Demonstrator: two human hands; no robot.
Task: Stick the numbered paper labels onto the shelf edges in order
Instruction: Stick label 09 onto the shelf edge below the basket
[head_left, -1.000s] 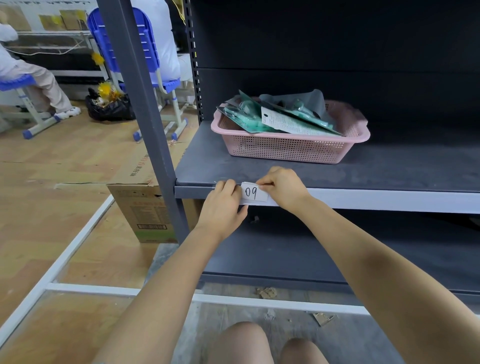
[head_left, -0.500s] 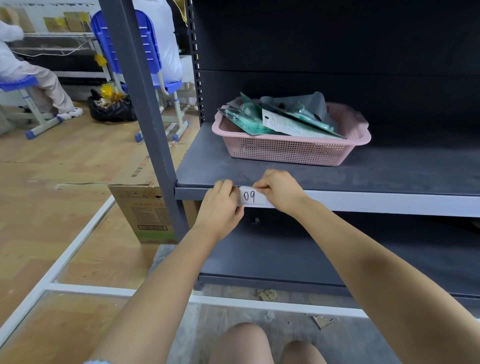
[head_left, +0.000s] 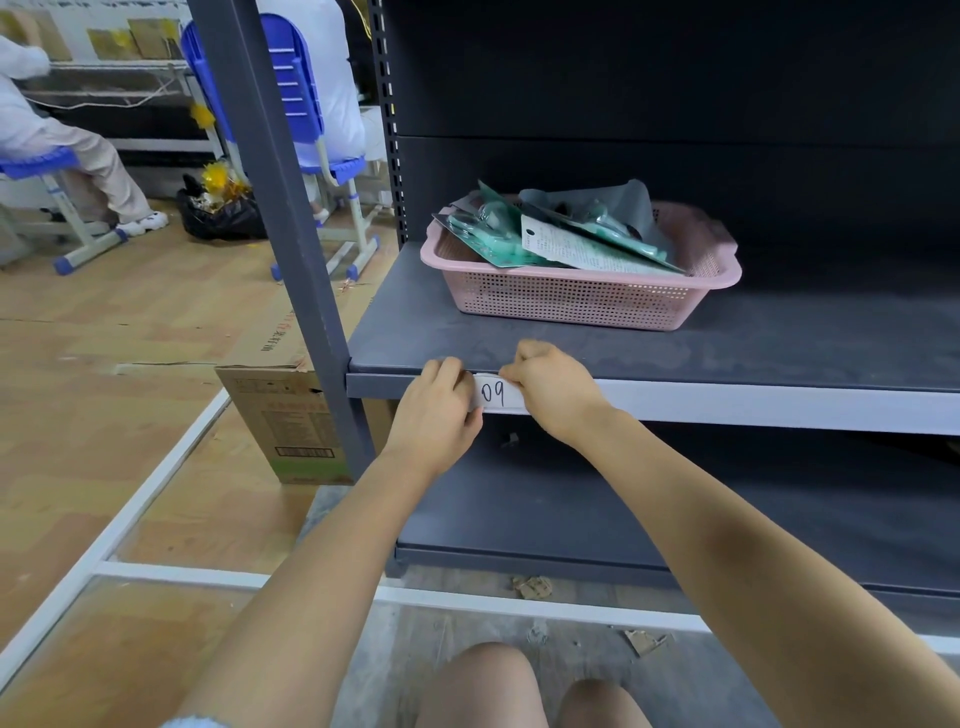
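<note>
Small white paper label (head_left: 496, 395), handwritten "09" in black, lies flat against the grey metal shelf edge (head_left: 753, 402) near the dark upright post (head_left: 291, 218). Left hand (head_left: 435, 415) pinches its left end, right hand (head_left: 551, 387) its right end, fingers curled. Pink perforated plastic basket (head_left: 576, 299) on the shelf above, holding green packets.

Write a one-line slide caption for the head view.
Both hands, left hand and right hand, hold the paper label "09" against the shelf edge, below a pink basket.
</note>
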